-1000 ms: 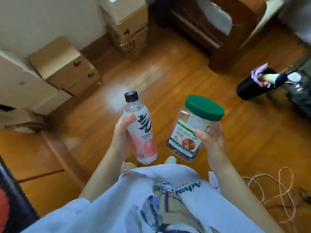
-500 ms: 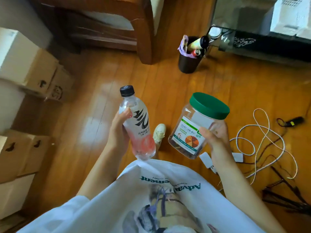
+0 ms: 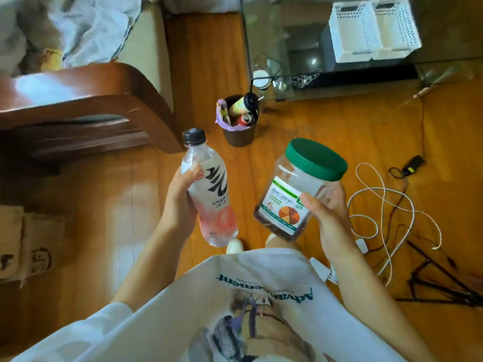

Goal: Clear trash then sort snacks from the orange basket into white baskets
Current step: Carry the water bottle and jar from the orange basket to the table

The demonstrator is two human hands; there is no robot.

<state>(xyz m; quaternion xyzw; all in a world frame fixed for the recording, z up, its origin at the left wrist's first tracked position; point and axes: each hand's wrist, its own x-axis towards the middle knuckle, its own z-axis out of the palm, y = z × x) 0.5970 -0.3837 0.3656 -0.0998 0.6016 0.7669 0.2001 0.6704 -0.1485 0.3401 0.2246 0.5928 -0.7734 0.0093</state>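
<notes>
My left hand (image 3: 180,202) clasps bottle (image 3: 211,197), right hand (image 3: 326,218) clasps jar (image 3: 300,194); both upright, probably bound for bin (image 3: 239,121).

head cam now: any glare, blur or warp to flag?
Head view: window glare streaks the wood floor at left; wide-angle warp bends the white baskets and edges; upper-left bedding is smeared; bottle and jar labels stay sharp.
</notes>
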